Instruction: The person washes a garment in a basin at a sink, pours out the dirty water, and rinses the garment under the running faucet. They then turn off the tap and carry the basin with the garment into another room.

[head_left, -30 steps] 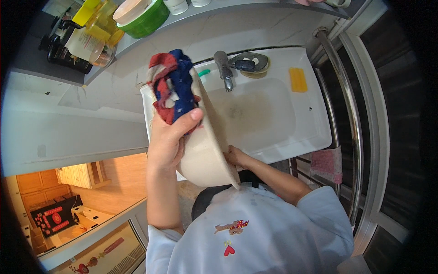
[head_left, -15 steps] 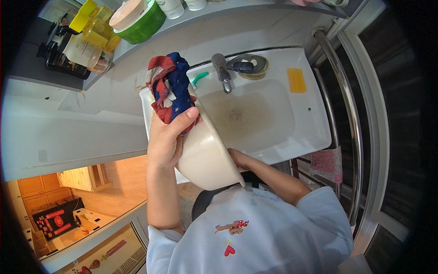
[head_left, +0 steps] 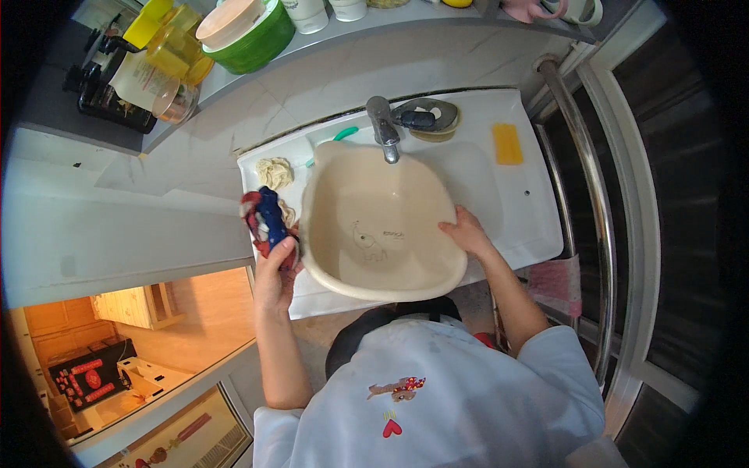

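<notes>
A cream plastic basin point(head_left: 374, 203) with an elephant drawing on its bottom sits over the white sink point(head_left: 538, 218), its far side beneath the metal faucet point(head_left: 382, 129). My right hand point(head_left: 466, 234) grips the basin's right rim, thumb inside. To the left of the basin, my left hand point(head_left: 279, 269) is closed around a bundled red and navy cloth point(head_left: 269, 222). Cream crumpled cloths lie behind that bundle; one cream cloth point(head_left: 275, 172) rests on the sink's left ledge. A teal-handled brush or razor point(head_left: 343, 133) lies partly behind the basin.
A soap dish with a dark bar point(head_left: 421, 119) stands right of the faucet, and a yellow rectangular block point(head_left: 507, 144) lies on the sink's right side. Above runs a grey shelf point(head_left: 335, 39) with bottles and a green tub point(head_left: 253, 43). Metal rails point(head_left: 585, 171) line the right.
The basin has gone from tipped on its side to level over the sink. My left hand has come down and left with the cloth bundle; my right hand has moved to the right rim.
</notes>
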`<state>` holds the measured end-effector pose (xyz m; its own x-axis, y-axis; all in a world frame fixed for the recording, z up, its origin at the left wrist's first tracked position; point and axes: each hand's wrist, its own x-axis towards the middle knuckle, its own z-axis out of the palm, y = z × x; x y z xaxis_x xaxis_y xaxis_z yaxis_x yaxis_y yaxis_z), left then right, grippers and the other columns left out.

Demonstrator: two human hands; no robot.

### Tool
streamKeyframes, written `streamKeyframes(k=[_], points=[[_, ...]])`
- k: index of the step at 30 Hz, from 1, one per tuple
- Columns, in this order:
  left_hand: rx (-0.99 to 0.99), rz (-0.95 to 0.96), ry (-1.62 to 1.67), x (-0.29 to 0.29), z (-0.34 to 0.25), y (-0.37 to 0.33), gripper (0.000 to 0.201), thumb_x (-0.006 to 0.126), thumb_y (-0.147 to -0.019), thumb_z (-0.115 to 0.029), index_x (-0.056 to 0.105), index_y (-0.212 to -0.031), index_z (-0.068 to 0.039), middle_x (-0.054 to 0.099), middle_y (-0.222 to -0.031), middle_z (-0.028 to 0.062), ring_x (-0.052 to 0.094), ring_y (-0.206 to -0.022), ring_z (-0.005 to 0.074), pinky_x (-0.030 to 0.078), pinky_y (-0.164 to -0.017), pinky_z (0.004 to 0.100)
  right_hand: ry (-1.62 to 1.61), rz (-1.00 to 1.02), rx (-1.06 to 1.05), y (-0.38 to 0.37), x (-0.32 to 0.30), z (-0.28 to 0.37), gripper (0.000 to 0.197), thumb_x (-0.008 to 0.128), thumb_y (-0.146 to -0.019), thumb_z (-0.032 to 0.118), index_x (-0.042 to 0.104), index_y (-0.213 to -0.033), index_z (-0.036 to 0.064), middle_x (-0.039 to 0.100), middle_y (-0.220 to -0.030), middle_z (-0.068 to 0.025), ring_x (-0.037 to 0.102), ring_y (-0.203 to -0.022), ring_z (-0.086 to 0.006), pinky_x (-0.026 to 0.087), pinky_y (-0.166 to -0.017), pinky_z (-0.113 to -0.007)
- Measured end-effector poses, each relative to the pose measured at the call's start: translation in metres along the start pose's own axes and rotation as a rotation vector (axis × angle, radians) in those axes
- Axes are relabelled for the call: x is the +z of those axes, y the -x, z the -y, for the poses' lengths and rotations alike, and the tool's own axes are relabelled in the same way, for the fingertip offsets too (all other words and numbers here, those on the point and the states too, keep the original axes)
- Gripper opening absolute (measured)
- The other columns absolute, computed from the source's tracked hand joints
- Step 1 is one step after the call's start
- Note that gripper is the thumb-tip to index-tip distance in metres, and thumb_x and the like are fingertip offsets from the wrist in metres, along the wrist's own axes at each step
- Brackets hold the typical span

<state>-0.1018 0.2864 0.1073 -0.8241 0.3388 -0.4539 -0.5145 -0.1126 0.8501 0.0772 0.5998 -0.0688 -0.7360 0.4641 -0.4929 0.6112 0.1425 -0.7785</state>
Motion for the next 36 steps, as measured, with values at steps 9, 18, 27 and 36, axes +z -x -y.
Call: streamKeyframes(k=[9, 18, 27, 36], points=[[-0.203, -0.038, -0.164, -0.035, 0.07, -0.029, 0.022, 0.073, -0.083, -0.023, 0.061, -0.098, -0.011, 0.058, -0.083, -0.0061, 0.052, -0.073, 0.005, 0.04, -0.057, 0.0225, 0.206, -0.196, -0.09, -0.018, -0.016, 0.022, 0.052, 0.068, -0.082, 0.021, 0.051, -0.126, 0.0008, 0.066, -0.111, -0.0218, 0.063, -0.105, -0.0374, 0.049, -0.09, -0.043], [0.022, -0.05, -0.453, -0.031, 0.089, -0.031, 0.017, 0.069, -0.072, -0.005, 0.061, -0.087, -0.006, 0.057, -0.074, -0.0028, 0.049, -0.065, 0.0084, 0.042, -0.06, 0.0252, 0.619, -0.42, -0.199, -0.01, -0.008, 0.07, 0.052, 0.069, -0.083, 0.02, 0.051, -0.128, 0.0013, 0.064, -0.115, -0.0193, 0.063, -0.105, -0.0347, 0.05, -0.089, -0.041], [0.201, -0.077, -0.651, -0.01, 0.08, -0.02, 0.015, 0.063, -0.067, 0.002, 0.057, -0.079, -0.004, 0.054, -0.071, -0.0022, 0.049, -0.062, 0.0093, 0.041, -0.056, 0.027, -0.681, 0.15, -0.187, -0.039, 0.003, 0.177, 0.025, 0.061, -0.094, 0.016, 0.057, -0.114, 0.0019, 0.067, -0.105, -0.0094, 0.063, -0.091, -0.0156, 0.052, -0.079, -0.029], [0.105, -0.08, -0.454, -0.014, 0.072, -0.014, 0.015, 0.06, -0.069, 0.003, 0.06, -0.083, -0.001, 0.058, -0.076, -0.0011, 0.05, -0.067, 0.0094, 0.043, -0.062, 0.0257, -0.909, 0.166, -0.142, -0.046, -0.002, 0.193, 0.014, 0.056, -0.095, 0.013, 0.062, -0.104, 0.0038, 0.068, -0.103, -0.0067, 0.062, -0.087, -0.0116, 0.051, -0.079, -0.03]])
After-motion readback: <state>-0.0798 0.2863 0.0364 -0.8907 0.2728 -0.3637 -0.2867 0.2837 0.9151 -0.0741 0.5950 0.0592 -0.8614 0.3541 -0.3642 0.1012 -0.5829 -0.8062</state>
